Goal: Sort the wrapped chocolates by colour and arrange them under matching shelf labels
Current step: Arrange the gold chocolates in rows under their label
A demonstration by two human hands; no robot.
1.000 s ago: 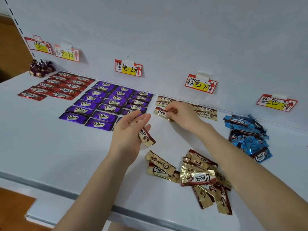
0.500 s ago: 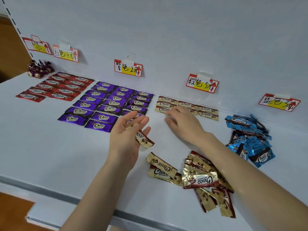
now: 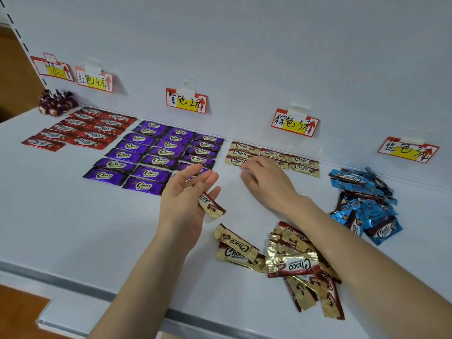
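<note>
1. Holding one gold chocolate [image 3: 210, 204] ready, the left hand [image 3: 186, 199] hovers palm-up beside the purple block [image 3: 156, 155], thumb and fingers loosely closed on the wrapper. It is probably the next piece for the gold rows.
2. The right hand [image 3: 266, 184] lies flat, fingers straight and gripping nothing. Its fingertips touch the front of the gold rows [image 3: 302, 163], apparently squaring a bar into line.
3. Red chocolates [image 3: 80, 133] and the purple ones sit in tidy rows on the shelf [image 3: 73, 216]. The loose gold pile [image 3: 293, 263] lies near the front edge, within easy reach, and the blue heap [image 3: 364, 209] is not yet arranged.
4. Every wrapper reads "Choco". The handwritten labels read 红色4元 [image 3: 95, 80], 紫色2元 [image 3: 187, 101], 粉色5元 [image 3: 294, 123] (above the gold bars) and 蓝色3元 [image 3: 408, 150]. On the leftmost label [image 3: 52, 69] only "10元" is legible — it hangs above dark twist-wrapped sweets [image 3: 56, 104].
</note>
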